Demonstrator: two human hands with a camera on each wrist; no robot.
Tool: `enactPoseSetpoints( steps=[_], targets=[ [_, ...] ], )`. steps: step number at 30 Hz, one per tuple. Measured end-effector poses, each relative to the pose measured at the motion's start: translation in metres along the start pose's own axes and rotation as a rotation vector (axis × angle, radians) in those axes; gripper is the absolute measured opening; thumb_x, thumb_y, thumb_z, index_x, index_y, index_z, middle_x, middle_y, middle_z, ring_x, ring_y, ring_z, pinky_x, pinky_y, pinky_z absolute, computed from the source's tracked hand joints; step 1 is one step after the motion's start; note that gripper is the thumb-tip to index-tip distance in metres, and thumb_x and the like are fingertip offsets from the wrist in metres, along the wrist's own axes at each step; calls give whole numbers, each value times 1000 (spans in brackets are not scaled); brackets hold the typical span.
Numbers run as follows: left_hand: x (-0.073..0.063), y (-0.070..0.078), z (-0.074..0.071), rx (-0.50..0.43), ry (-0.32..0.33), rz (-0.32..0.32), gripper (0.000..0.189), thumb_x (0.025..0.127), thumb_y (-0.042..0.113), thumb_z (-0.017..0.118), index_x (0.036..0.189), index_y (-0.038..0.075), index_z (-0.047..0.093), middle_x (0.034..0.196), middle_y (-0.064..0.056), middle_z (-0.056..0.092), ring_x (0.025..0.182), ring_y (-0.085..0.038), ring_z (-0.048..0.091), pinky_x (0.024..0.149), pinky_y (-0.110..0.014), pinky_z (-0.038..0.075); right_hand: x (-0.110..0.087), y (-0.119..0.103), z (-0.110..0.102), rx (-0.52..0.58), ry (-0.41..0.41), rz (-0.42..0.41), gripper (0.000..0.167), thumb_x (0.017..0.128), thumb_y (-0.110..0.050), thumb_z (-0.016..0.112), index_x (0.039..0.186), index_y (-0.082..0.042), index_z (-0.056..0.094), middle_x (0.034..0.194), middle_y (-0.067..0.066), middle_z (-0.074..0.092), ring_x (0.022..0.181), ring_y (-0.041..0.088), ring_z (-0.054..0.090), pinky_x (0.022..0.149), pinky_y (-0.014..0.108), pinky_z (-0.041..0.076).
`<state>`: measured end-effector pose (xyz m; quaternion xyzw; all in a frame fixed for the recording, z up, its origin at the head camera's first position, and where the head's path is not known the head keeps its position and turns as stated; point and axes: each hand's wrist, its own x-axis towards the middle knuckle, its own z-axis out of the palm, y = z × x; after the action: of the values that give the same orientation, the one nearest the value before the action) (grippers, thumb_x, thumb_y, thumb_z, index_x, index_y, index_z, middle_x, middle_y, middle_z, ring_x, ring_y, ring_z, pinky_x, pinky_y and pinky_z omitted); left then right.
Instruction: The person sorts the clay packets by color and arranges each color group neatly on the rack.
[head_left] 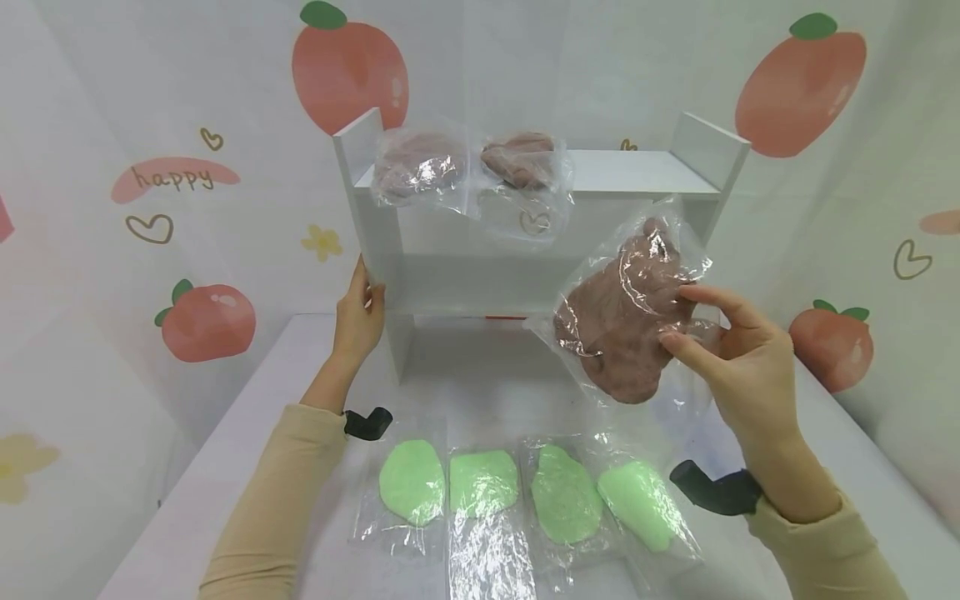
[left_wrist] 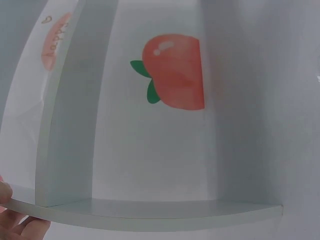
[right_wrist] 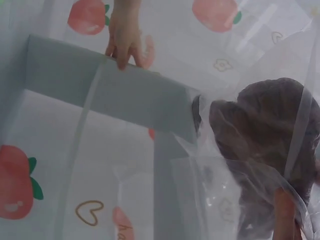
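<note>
My right hand (head_left: 750, 367) pinches the side of a clear plastic bag holding a flattened brown lump (head_left: 630, 325), raised before the right part of a white shelf unit (head_left: 637, 171). In the right wrist view the brown lump (right_wrist: 272, 130) shows dark through the film, with a finger (right_wrist: 285, 215) on the bag. My left hand (head_left: 362, 317) holds the unit's left side panel (head_left: 378, 250), thumb and fingers on either side of its edge. Two more bagged brown lumps, one at left (head_left: 420, 164) and one beside it (head_left: 521, 160), lie on the top shelf, their film hanging over the front.
Several bagged flat green pieces (head_left: 483, 483) lie in a row on the white table (head_left: 247, 467) before the unit. A printed fruit-pattern curtain (head_left: 465, 67) stands behind and at both sides. Black wrist mounts show on the left (head_left: 367, 423) and right (head_left: 716, 490) arms.
</note>
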<state>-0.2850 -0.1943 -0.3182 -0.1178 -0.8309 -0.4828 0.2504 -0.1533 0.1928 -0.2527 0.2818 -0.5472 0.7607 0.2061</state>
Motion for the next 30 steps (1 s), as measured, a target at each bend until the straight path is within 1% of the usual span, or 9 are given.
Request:
enactPoseSetpoints(
  steps=[3,4,6,10,14,18,22,30],
  targets=[
    [0,2,-1,-8,-9,-9,59,99,6,38,151,15,12,152,-19,28,132,-42,38,103,-50,44,1,-4,3,-41,29,-12,51,71,31,55,119,13,55,104,6,68,75,14,69,66,20,59],
    [0,2,-1,-10,-9,-9,59,99,6,38,151,15,12,152,-18,28,132,-42,38,103,-50,44,2,-5,3,-39,27,-14,52,71,31,54,120,13,54,105,6,68,77,15,69,66,20,59],
    [0,2,-1,-8,-7,-7,59,99,6,39,151,15,12,152,-18,28,132,-42,38,103,-50,44,4,-6,2,-13,7,-22,54,72,32,53,122,13,52,109,7,67,81,16,70,68,21,59],
    [0,2,0,-3,6,5,59,99,5,39,151,15,14,151,-18,30,130,-43,40,102,-51,45,13,-9,0,37,-23,-28,57,73,33,50,125,9,52,117,10,63,87,19,70,71,23,60],
    [0,2,0,-5,4,8,59,99,5,39,151,16,13,151,-19,30,130,-44,39,102,-51,45,25,-13,-1,39,-10,-28,60,74,32,49,128,7,51,123,9,58,90,19,69,74,22,59],
    [-1,3,0,-8,-10,7,59,99,5,38,151,14,12,151,-19,28,131,-45,38,103,-52,43,38,-15,-1,-8,34,-18,59,74,29,54,127,5,52,124,9,56,90,17,68,74,21,59],
    [-1,4,-1,-8,-13,6,59,99,5,38,151,14,11,152,-18,27,131,-45,38,103,-52,43,53,-17,0,-72,88,-6,55,74,24,60,125,1,56,122,8,56,87,14,67,73,18,58],
    [-2,3,-1,-11,-10,-3,60,99,5,38,152,16,11,152,-18,27,131,-44,38,103,-52,43,84,-21,-1,-85,151,-23,50,73,20,65,119,-1,62,117,7,57,86,15,63,69,16,58]
  ],
)
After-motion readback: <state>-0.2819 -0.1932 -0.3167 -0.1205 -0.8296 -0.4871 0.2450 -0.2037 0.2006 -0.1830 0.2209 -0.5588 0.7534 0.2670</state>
